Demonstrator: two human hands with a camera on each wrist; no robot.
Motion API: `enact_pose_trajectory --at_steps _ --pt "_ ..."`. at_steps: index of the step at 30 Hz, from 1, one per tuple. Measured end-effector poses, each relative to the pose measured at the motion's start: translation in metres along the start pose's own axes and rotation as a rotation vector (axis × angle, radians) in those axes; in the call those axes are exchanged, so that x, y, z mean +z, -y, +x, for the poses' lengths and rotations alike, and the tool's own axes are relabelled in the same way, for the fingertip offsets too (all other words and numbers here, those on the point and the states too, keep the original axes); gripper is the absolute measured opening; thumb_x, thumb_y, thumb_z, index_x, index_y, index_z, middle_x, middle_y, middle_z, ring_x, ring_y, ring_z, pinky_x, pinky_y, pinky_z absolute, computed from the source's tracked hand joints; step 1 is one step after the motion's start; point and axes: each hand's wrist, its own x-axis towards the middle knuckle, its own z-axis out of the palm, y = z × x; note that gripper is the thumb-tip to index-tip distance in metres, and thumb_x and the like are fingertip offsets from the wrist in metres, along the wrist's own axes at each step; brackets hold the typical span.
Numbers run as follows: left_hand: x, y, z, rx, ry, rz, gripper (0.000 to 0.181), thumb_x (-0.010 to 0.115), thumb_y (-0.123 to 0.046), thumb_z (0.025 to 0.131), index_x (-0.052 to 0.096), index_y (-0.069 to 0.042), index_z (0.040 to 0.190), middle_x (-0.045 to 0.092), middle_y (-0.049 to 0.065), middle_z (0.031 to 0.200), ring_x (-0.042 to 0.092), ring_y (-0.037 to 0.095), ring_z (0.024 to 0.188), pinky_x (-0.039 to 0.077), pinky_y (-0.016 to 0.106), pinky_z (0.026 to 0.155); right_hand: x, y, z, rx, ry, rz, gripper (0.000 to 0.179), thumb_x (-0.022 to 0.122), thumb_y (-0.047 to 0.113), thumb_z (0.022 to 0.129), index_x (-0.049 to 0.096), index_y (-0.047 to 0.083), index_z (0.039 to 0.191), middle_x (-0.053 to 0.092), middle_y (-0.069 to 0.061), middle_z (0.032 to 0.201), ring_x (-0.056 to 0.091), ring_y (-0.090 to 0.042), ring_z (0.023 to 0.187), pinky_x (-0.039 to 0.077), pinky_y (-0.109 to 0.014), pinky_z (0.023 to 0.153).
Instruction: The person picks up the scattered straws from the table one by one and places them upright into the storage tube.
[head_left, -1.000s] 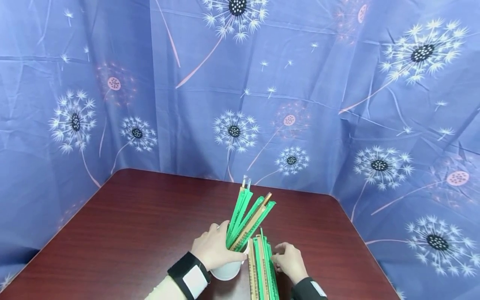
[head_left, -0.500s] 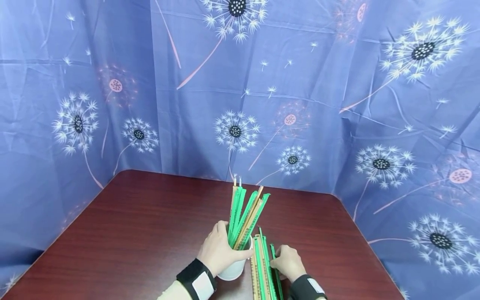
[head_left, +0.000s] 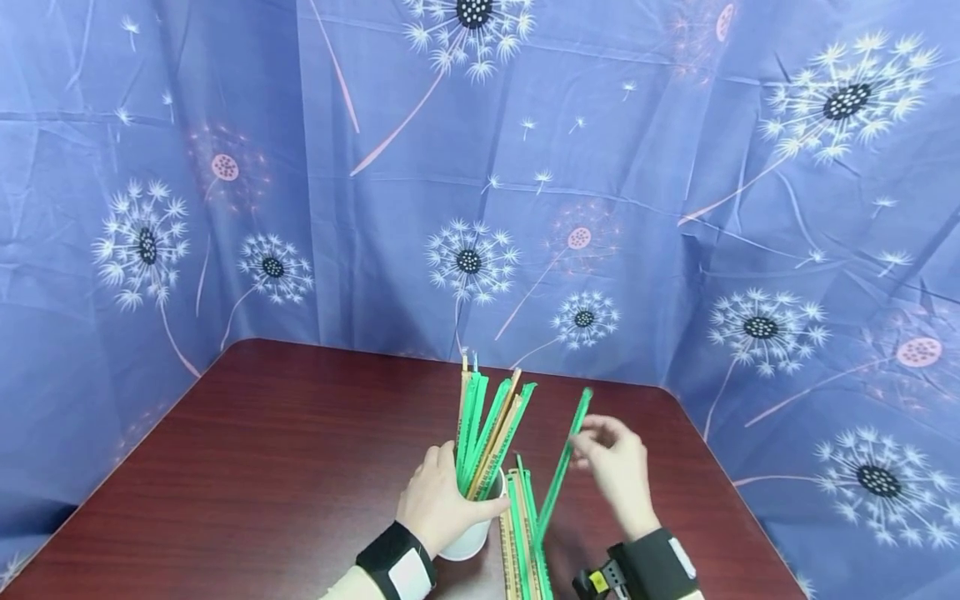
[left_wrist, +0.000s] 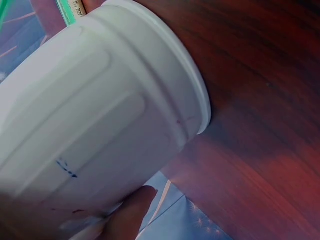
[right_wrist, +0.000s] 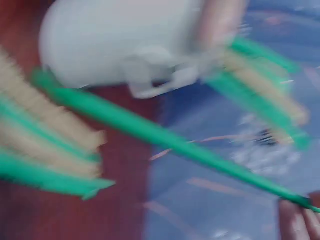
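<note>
My left hand [head_left: 441, 507] grips a white cup [head_left: 467, 543] around its upper part, thumb over the near side. A small handle [right_wrist: 142, 82] shows on the cup in the right wrist view. Several slim green and tan wrapped chopsticks [head_left: 480, 437] stand in the cup, leaning right. With its fingertips my right hand [head_left: 618, 467] pinches the upper part of one green chopstick packet [head_left: 561, 471], tilted above the table. Its lower end meets or overlaps a row of green and tan packets [head_left: 516, 533] lying right of the cup; contact cannot be told.
A dark red-brown wooden table [head_left: 300, 450] carries everything. Behind it and at both sides hangs a blue cloth [head_left: 390, 233] with dandelion prints. The right wrist view is blurred.
My right hand has drawn one green packet from the right side of the row and raised it up and away. The left hand stays on the cup, which shifted slightly right earlier.
</note>
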Motion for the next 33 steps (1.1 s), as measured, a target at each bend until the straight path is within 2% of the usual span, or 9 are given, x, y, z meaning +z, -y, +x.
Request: enact_pose_trajectory --at_steps 2,4,7,14,19,24,28,33 --pt "0.0 -0.001 0.0 -0.005 -0.001 0.001 0.112 0.072 -0.079 0.054 0.057 0.001 0.131 0.06 0.012 0.111 0.063 0.028 0.093 0.053 0.052 0.074 -0.002 0.016 -0.001 -0.056 -0.066 0.176 0.03 0.068 0.001 0.087 0.064 -0.009 0.115 0.068 -0.004 0.078 0.069 -0.017 0.066 0.06 -0.033 0.065" --pt "-0.001 -0.001 -0.001 -0.013 -0.001 0.0 0.11 0.074 -0.077 0.054 0.057 0.001 0.13 0.06 0.011 0.109 0.062 0.028 0.092 0.053 0.053 0.073 -0.001 0.027 -0.002 -0.103 -0.098 0.306 0.029 0.068 0.0 0.088 0.063 -0.008 0.115 0.068 -0.002 0.078 0.07 -0.017 0.069 0.06 -0.034 0.068" --pt "0.0 -0.001 0.0 -0.024 0.006 0.01 0.109 0.074 -0.078 0.054 0.057 0.0 0.129 0.059 0.009 0.107 0.061 0.026 0.09 0.053 0.053 0.072 0.003 0.036 -0.002 -0.149 -0.11 0.365 0.029 0.07 0.001 0.088 0.063 -0.006 0.115 0.069 0.0 0.079 0.071 -0.018 0.071 0.06 -0.035 0.071" --pt "0.001 -0.001 0.001 -0.032 0.028 0.014 0.114 0.07 -0.082 0.054 0.057 0.0 0.131 0.059 0.011 0.111 0.062 0.027 0.093 0.053 0.053 0.073 0.015 0.044 0.004 -0.204 -0.129 0.386 0.03 0.071 0.003 0.087 0.063 -0.006 0.115 0.069 -0.001 0.081 0.071 -0.018 0.071 0.06 -0.033 0.073" --pt "0.0 -0.001 0.002 -0.029 0.023 0.012 0.111 0.07 -0.081 0.054 0.058 0.0 0.129 0.058 0.009 0.105 0.061 0.025 0.09 0.053 0.052 0.072 0.028 0.042 0.004 -0.222 -0.126 0.404 0.028 0.07 -0.001 0.086 0.063 -0.009 0.112 0.07 0.0 0.078 0.071 -0.017 0.067 0.06 -0.033 0.069" --pt "-0.003 -0.003 0.002 -0.04 0.039 0.015 0.114 0.07 -0.082 0.054 0.057 0.001 0.132 0.059 0.011 0.11 0.062 0.027 0.091 0.053 0.054 0.072 0.047 0.021 0.001 -0.158 -0.056 0.296 0.03 0.07 0.0 0.086 0.063 -0.012 0.113 0.071 -0.006 0.08 0.07 -0.016 0.068 0.06 -0.031 0.067" --pt "-0.002 -0.004 0.001 -0.04 0.034 0.036 0.117 0.068 -0.084 0.053 0.056 0.001 0.133 0.059 0.012 0.112 0.063 0.029 0.092 0.052 0.055 0.07 0.058 0.0 -0.004 -0.087 0.007 0.194 0.034 0.072 0.007 0.087 0.065 -0.009 0.117 0.071 -0.012 0.086 0.07 -0.015 0.069 0.059 -0.03 0.068" --pt "0.0 -0.002 0.003 -0.051 0.022 0.04 0.115 0.066 -0.085 0.053 0.057 -0.001 0.131 0.059 0.01 0.109 0.062 0.027 0.091 0.053 0.054 0.069 0.071 -0.014 -0.01 -0.047 0.085 0.145 0.035 0.07 0.008 0.088 0.065 -0.008 0.118 0.07 -0.014 0.088 0.071 -0.026 0.07 0.06 -0.034 0.068"
